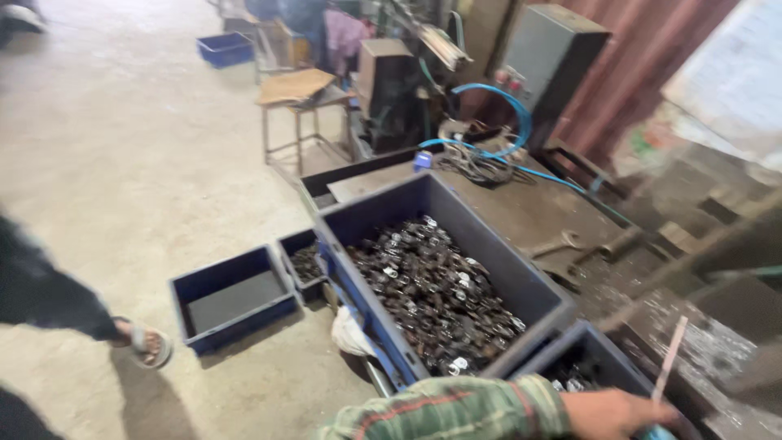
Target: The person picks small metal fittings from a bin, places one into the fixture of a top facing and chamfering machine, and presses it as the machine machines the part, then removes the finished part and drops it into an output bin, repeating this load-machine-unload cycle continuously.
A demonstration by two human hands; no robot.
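Right hand [612,413] at near edge, striped sleeve, apparently closed on thin rod [669,358]; left hand unseen. Large blue bin [358,236] well filled with small metal parts [432,289]; left floor bin [232,297] holds none yet.

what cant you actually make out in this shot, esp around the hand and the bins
- Right hand, head view: fingers cut off by the bottom edge and blurred; grip on the thin rod unclear.
- Left hand: not in view.
- Metal parts in the big blue bin: too small and blurred to identify.
- Near bin: contents mostly hidden by its wall and the striped sleeve.
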